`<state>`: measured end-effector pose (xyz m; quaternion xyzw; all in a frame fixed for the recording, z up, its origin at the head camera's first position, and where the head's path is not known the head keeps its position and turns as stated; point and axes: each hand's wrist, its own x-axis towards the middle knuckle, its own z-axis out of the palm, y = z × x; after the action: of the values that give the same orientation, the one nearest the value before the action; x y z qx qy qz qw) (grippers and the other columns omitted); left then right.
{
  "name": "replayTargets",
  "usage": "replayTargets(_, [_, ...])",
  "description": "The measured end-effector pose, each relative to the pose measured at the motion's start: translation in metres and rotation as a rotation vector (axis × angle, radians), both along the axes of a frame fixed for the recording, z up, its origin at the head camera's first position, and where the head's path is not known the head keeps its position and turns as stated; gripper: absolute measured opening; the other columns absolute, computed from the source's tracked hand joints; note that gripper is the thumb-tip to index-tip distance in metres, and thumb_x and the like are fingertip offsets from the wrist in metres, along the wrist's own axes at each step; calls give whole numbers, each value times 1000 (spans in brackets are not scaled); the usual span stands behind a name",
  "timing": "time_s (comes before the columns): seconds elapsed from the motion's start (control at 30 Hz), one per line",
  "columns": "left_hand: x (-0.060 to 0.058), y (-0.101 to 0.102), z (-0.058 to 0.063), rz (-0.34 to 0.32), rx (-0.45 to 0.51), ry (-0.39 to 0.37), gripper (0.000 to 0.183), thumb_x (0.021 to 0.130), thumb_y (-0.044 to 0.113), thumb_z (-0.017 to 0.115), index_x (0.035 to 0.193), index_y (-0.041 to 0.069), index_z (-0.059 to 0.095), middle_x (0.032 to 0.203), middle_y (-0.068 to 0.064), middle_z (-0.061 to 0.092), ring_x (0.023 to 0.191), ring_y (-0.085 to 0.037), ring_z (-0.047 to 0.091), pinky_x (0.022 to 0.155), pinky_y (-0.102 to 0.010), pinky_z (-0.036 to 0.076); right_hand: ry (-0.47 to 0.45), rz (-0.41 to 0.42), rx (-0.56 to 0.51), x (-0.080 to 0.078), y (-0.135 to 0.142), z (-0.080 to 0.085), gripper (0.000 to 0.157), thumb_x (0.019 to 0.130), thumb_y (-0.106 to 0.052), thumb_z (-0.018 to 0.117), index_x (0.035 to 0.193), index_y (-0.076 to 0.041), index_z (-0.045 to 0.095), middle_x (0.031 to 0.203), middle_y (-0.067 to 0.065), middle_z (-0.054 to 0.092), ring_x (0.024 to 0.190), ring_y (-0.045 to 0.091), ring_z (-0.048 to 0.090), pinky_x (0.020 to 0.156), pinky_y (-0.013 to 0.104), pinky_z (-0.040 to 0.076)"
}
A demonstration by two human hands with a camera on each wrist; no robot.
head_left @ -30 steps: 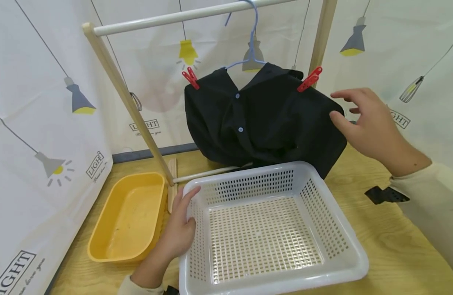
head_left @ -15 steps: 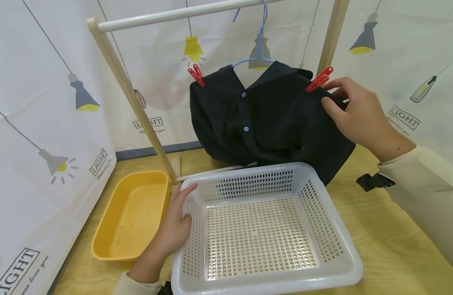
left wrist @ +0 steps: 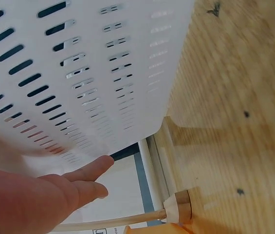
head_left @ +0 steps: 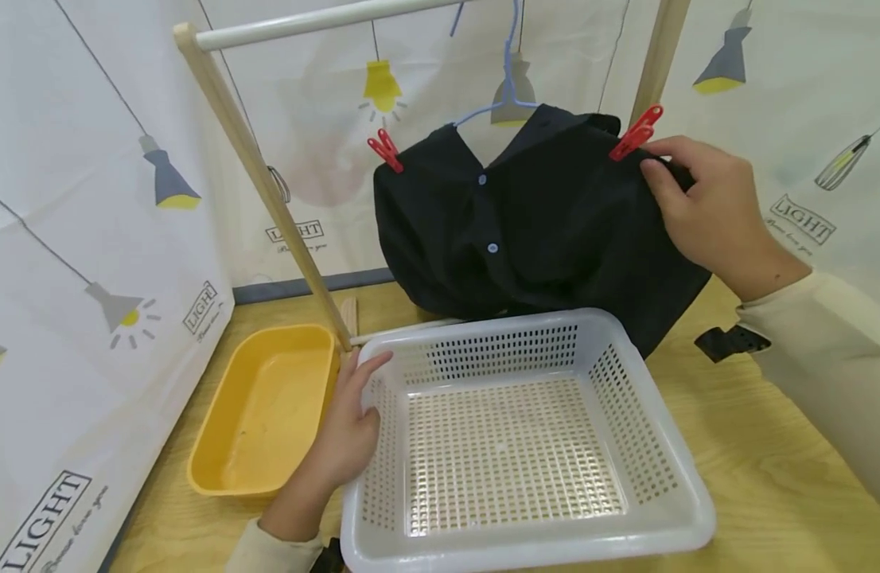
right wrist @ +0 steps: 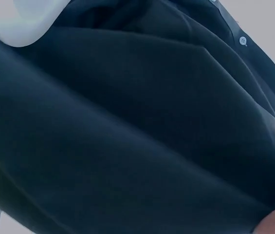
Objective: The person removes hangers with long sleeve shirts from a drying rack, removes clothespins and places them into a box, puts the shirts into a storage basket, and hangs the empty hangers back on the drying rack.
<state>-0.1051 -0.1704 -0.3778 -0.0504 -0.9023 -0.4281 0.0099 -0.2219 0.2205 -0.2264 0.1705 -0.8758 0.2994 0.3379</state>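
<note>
A black shirt (head_left: 547,231) with light blue buttons hangs on a blue hanger (head_left: 509,79), a red clothespin (head_left: 386,151) at one shoulder and another red clothespin (head_left: 636,134) at the other. My right hand (head_left: 719,211) pinches the shirt's shoulder cloth just beside the right-hand clothespin, thumb in front, fingertips partly hidden behind. In the right wrist view, dark cloth (right wrist: 127,126) fills most of the picture. My left hand (head_left: 350,434) holds the left rim of a white perforated basket (head_left: 669,446), with fingers (left wrist: 91,170) along its outer wall in the left wrist view.
A yellow basket (head_left: 196,461) stands left of the white one on the wooden table (head_left: 776,446). The rack's white rail (head_left: 297,29) crosses above, with a wooden post (head_left: 257,171) at left and another (head_left: 660,60) at right. A lamp-printed sheet hangs behind.
My right hand has moved left onto the shirt's shoulder and taken hold of the cloth, then risen slightly with it. My left hand stays at the basket rim. The view has shifted slightly.
</note>
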Motion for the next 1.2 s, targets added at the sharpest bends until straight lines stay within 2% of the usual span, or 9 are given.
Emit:
replayTargets(0.1, [0, 2, 0, -4, 10, 2, 69, 79, -11, 40, 138, 25, 37, 155, -3, 0, 142, -30, 10, 109, -57, 17, 44, -4, -49, 1, 0, 3, 31, 93, -29, 50, 115, -11, 63, 111, 9, 64, 94, 9, 53, 86, 6, 34])
replayTargets(0.17, [0, 3, 0, -2, 12, 0, 70, 79, -11, 40, 138, 25, 37, 155, -1, 1, 142, -29, 10, 109, -56, 17, 76, -9, -72, 2, 0, 5, 31, 93, -29, 51, 114, -10, 63, 112, 8, 65, 96, 4, 53, 89, 7, 35])
replayTargets(0.33, [-1, 4, -1, 9, -7, -15, 73, 79, -11, 40, 138, 32, 35, 155, 1, -1, 142, -29, 8, 109, -56, 18, 162, -28, -137, 7, 3, 8, 31, 92, -28, 52, 113, -9, 64, 111, 9, 65, 92, -8, 49, 87, 8, 37])
replayTargets(0.43, [-2, 5, 0, 3, -5, -11, 74, 79, -11, 40, 138, 33, 33, 155, 2, -1, 142, -29, 8, 108, -57, 18, 220, -24, -158, 10, 6, 11, 30, 93, -26, 52, 112, -8, 65, 107, 12, 66, 89, -10, 49, 82, 8, 38])
replayTargets(0.5, [-3, 5, 2, -4, 4, -2, 74, 79, -12, 40, 138, 32, 34, 155, 2, 0, 142, -28, 8, 108, -56, 18, 232, -28, -182, 11, 8, 12, 28, 93, -26, 51, 111, -11, 65, 104, 10, 66, 86, -10, 50, 79, 8, 38])
replayTargets(0.63, [-4, 4, 3, -22, 21, 18, 71, 79, -12, 39, 138, 27, 35, 154, 1, 5, 141, -26, 14, 108, -54, 22, 184, -50, -247, 15, 12, 10, 25, 93, -28, 51, 110, -19, 66, 98, -6, 66, 80, -6, 51, 72, 10, 37])
replayTargets(0.73, [-4, 3, 1, -26, 20, 25, 69, 79, -12, 40, 138, 24, 37, 153, 2, 8, 140, -23, 18, 109, -52, 22, 134, -47, -264, 19, 14, 5, 24, 92, -28, 52, 111, -20, 66, 96, -15, 63, 79, -2, 49, 69, 12, 36])
replayTargets(1.03, [-1, 0, -3, -29, 25, 50, 69, 79, -13, 41, 137, 24, 38, 152, 1, 12, 135, -22, 24, 110, -51, 23, 19, 27, -252, 39, 13, -17, 25, 90, -20, 57, 108, -6, 67, 86, -26, 55, 75, 1, 47, 65, 14, 34])
replayTargets(1.2, [3, 0, -3, -26, 16, 43, 68, 80, -12, 40, 137, 24, 37, 153, 1, 8, 138, -24, 20, 110, -51, 21, -55, 74, -238, 56, 14, -30, 22, 89, -15, 59, 105, -2, 66, 88, -28, 57, 77, -1, 50, 68, 8, 37])
